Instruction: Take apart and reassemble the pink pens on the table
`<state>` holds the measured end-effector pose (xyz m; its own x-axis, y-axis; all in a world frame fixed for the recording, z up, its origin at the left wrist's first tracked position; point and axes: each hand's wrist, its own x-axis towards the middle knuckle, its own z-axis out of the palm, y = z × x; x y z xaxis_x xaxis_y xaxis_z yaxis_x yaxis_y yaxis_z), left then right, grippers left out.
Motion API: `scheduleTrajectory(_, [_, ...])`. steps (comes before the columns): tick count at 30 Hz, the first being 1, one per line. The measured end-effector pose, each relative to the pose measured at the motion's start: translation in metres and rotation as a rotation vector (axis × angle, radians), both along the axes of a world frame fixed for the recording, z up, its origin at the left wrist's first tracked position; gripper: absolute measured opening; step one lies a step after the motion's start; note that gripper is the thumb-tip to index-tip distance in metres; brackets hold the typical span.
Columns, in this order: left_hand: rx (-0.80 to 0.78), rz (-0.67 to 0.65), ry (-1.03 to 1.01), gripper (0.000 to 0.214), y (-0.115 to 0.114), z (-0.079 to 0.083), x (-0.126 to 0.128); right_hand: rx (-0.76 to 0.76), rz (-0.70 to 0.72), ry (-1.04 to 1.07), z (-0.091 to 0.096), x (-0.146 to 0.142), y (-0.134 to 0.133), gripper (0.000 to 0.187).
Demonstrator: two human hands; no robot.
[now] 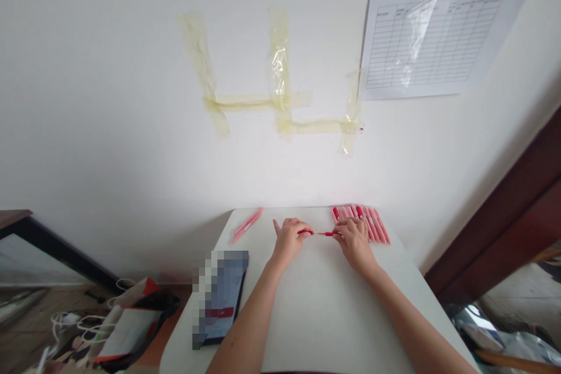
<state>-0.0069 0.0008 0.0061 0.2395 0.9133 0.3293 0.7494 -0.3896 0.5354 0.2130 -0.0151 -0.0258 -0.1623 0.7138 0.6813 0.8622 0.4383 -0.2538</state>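
Observation:
Above the white table, my left hand pinches a short red piece that looks like a pen cap. Facing it, my right hand grips a red pen, its thin pale tip pointing left toward the cap. A small gap separates the tip from the cap. Most of the pen is hidden behind my right fingers. Just behind and beside my right hand lies a row of several pink and red pens. To the left of my left hand rest a few pink pens, side by side.
A tablet or phone with a blurred screen lies at the table's left, beside my left forearm. The white table meets the wall at its back edge. Bags and cables are on the floor at left; dark red wood stands at right.

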Motion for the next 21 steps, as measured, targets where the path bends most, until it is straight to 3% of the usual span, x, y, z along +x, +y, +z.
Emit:
scheduleTrajectory(6, [-0.003, -0.014, 0.001, 0.011, -0.0008, 0.0008, 0.0023, -0.066, -0.030, 0.025, 0.0022, 0.0006, -0.0012, 0.034])
scheduleTrajectory(16, [0.005, 0.025, 0.001, 0.011, -0.0010, 0.0024, 0.0019, -0.059, -0.002, 0.012, 0.0032, 0.0059, -0.0003, 0.018])
scheduleTrajectory(21, [-0.013, 0.006, 0.005, 0.011, -0.0022, 0.0024, 0.0040, -0.030, -0.052, 0.009, -0.0036, 0.0042, 0.0036, 0.023])
